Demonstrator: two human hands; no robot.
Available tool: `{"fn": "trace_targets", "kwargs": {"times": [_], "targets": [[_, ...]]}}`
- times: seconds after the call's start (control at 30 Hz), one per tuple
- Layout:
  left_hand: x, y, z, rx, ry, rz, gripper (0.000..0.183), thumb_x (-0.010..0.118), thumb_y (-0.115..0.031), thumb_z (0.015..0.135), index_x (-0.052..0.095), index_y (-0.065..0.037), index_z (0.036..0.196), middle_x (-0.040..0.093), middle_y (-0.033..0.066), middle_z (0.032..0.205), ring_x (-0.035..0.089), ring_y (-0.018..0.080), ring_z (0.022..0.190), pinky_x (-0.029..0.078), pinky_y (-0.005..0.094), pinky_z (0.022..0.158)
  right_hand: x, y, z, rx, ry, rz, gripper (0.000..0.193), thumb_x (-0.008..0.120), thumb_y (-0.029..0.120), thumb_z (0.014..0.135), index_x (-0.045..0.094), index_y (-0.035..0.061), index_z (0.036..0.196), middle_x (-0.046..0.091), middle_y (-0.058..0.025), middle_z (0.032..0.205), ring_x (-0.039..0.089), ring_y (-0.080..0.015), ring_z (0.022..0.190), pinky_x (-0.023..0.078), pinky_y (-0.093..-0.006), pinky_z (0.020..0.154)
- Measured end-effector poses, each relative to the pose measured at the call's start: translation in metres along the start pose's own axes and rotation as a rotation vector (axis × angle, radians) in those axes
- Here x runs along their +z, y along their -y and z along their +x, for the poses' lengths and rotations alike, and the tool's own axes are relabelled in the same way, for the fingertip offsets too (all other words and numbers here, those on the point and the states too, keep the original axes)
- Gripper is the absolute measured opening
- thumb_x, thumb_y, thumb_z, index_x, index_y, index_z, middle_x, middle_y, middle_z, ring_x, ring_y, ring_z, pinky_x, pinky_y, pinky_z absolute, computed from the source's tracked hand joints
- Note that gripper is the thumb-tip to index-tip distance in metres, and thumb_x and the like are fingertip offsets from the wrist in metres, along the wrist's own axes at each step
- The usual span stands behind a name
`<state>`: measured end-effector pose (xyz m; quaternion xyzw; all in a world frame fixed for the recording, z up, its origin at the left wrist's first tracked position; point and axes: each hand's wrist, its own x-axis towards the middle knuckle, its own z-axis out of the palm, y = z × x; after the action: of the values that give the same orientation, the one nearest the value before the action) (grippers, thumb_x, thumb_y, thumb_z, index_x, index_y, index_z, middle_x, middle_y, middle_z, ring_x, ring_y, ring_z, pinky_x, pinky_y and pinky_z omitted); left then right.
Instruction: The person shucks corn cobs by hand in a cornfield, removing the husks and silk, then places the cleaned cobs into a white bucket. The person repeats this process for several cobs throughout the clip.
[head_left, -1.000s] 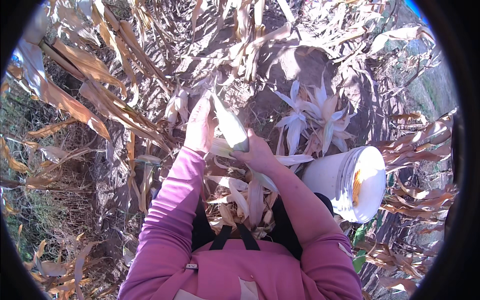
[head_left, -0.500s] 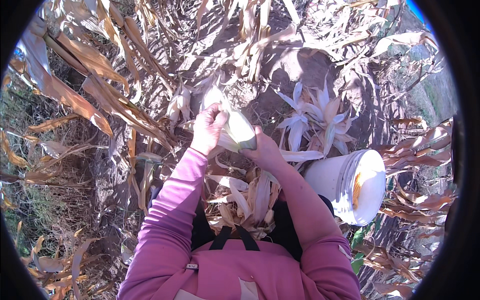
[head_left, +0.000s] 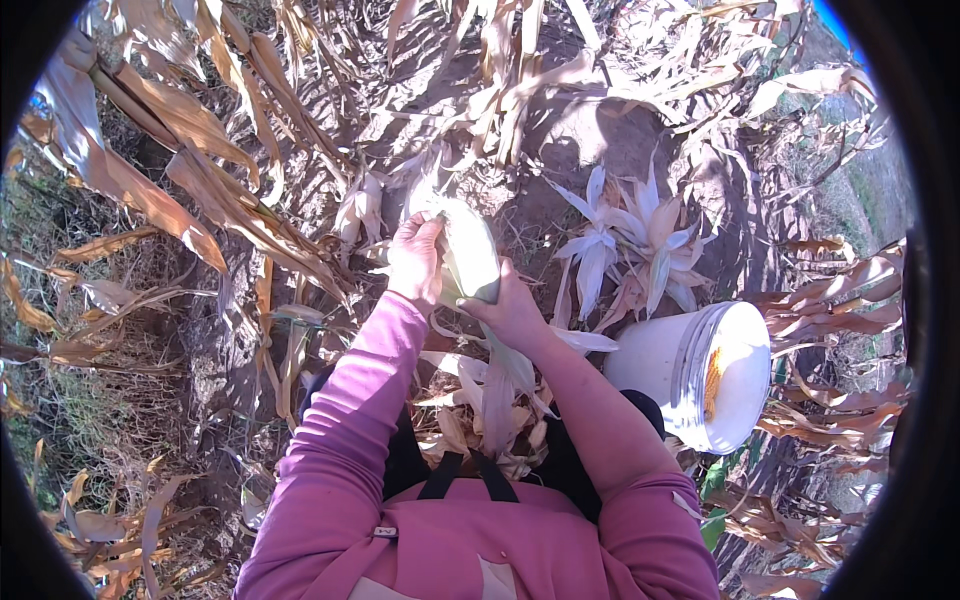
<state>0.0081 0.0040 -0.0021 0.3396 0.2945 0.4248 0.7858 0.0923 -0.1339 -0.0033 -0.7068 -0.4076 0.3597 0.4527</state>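
An ear of corn (head_left: 468,245), wrapped in pale husk, is held in front of me between both hands. My left hand (head_left: 416,258) pinches the husk along the ear's upper left side, its fingers closed. My right hand (head_left: 510,308) is wrapped round the lower end of the ear, thumb across the near side. A loose strip of husk (head_left: 510,365) hangs below my right hand toward my lap. Sunlight washes out the ear's top, so its tip is hard to make out.
A white bucket (head_left: 655,365) lies tilted at my right, its mouth to the right, with orange-yellow corn inside. Stripped husks (head_left: 640,235) lie spread beyond it. More husks (head_left: 455,425) are heaped between my legs. Dry corn stalks (head_left: 250,215) lean in from the left.
Both hands and the ear have shifted slightly; my right hand has moved a little left. The ear stands more upright, and a husk strip now hangs below it.
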Motion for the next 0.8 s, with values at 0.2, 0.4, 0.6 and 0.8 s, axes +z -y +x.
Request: {"fn": "trace_targets", "kwargs": {"times": [0.2,0.4,0.6,0.8], "targets": [[-0.003,0.006,-0.005,-0.043,0.058,-0.166,0.007,0.052,-0.002,0.091,0.057,-0.007,0.091,0.059,0.0008,0.084,0.055,0.0094,0.075,0.047,0.0221,0.071,-0.01,-0.005,0.007,0.127,0.108,0.495,0.071,0.073,0.028,0.079,0.033,-0.0023,0.129,0.054,-0.0145,0.118,0.053,-0.0214,0.106,0.042,-0.0332,0.091],[-0.003,0.034,-0.019,0.001,0.165,0.087,0.006,0.051,-0.008,0.094,0.057,-0.008,0.093,0.059,0.0,0.086,0.057,0.0099,0.077,0.05,0.0282,0.074,-0.01,0.011,0.009,-0.125,-0.252,0.168,0.051,0.061,0.027,0.086,0.043,0.0002,0.125,0.059,-0.0149,0.111,0.057,-0.0221,0.103,0.044,-0.033,0.089],[0.009,0.037,-0.031,-0.087,0.235,0.103,0.006,0.051,-0.009,0.093,0.057,-0.01,0.095,0.057,-0.0021,0.085,0.053,0.008,0.077,0.045,0.025,0.072,-0.026,-0.006,0.019,-0.199,-0.412,0.226,0.034,0.039,0.027,0.098,0.056,-0.0017,0.102,0.063,-0.0112,0.087,0.06,-0.0181,0.08,0.047,-0.031,0.077],[0.039,0.016,-0.047,-0.135,0.216,-0.028,0.003,0.051,-0.011,0.093,0.054,-0.01,0.092,0.052,-0.0033,0.073,0.043,0.0051,0.063,0.036,0.0185,0.059,-0.044,-0.002,0.023,-0.128,-0.488,0.717,0.04,0.034,0.033,0.101,0.053,0.0014,0.085,0.063,-0.0111,0.08,0.06,-0.0161,0.073,0.048,-0.0292,0.07]]}}
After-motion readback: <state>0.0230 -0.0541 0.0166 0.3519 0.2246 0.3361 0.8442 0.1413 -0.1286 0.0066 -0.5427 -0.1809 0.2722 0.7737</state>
